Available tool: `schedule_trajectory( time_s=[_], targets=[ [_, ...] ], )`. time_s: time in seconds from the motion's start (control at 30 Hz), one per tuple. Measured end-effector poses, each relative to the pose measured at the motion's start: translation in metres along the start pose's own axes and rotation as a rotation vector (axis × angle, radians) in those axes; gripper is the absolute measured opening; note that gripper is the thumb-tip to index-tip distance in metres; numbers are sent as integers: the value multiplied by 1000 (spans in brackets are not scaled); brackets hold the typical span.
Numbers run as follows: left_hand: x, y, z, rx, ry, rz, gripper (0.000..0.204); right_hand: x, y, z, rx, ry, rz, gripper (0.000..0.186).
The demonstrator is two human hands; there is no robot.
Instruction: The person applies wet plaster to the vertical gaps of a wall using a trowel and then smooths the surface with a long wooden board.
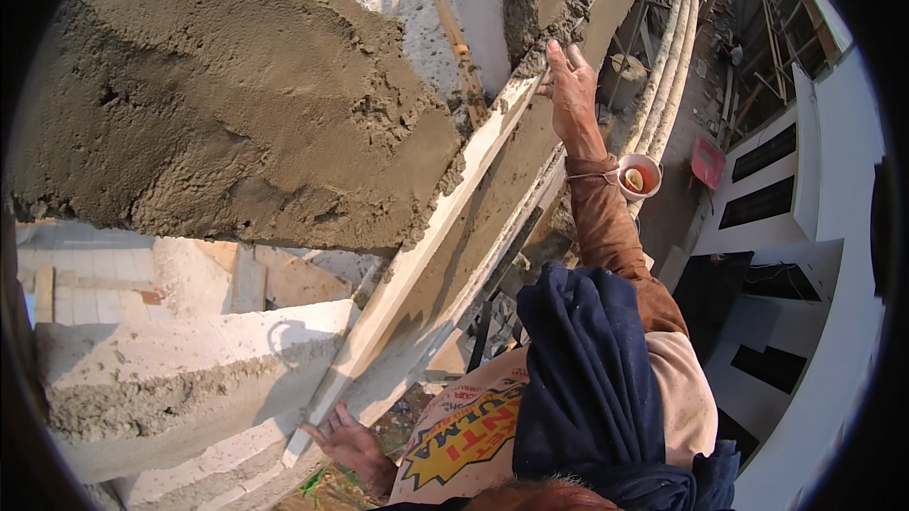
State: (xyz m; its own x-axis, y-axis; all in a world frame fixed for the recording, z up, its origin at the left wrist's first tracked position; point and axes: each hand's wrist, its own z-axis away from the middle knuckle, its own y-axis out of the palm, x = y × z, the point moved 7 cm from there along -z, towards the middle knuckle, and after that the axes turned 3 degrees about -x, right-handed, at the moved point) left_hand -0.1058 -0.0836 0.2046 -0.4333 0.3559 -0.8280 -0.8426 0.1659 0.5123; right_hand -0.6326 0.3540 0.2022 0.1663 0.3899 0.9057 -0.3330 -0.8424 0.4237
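Note:
A long, pale, straight batten (431,232) runs diagonally along the edge of a mortar-coated wall. At its upper end my right hand (571,85) is closed on it, thumb uppermost. Low on the left, my left hand (352,440) holds the other end, fingers apart and fingertips against its side. Wet grey-brown mortar (227,104) covers the broad surface left of the batten, its ragged rim reaching the batten's edge. Right of the batten runs a smoother, plastered face (492,189).
Pale, rough-sided beams (189,350) lie at the lower left. A thin wooden pole (445,14) leans beyond the mortar. On my right are a white bucket (639,176) with something reddish inside, long bamboo poles (668,66), a red object (707,162) and a white building (814,198).

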Motion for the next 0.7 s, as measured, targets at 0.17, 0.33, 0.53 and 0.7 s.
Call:
schedule_trajectory(
  time_s=[0.17,0.33,0.53,0.7],
  targets=[
    [7,25,7,44,6,-27,64,8,-7,-37,52,-85,-93,96],
    [16,41,9,33,-23,-26,68,22,-9,-64,47,-97,-61,87],
    [29,94,33,98,-70,45,60,49,-21,-127,12,-88,-3,58],
    [34,97,31,217,-132,206,61,51,-15,-136,137,-45,-73,64]
  ],
)
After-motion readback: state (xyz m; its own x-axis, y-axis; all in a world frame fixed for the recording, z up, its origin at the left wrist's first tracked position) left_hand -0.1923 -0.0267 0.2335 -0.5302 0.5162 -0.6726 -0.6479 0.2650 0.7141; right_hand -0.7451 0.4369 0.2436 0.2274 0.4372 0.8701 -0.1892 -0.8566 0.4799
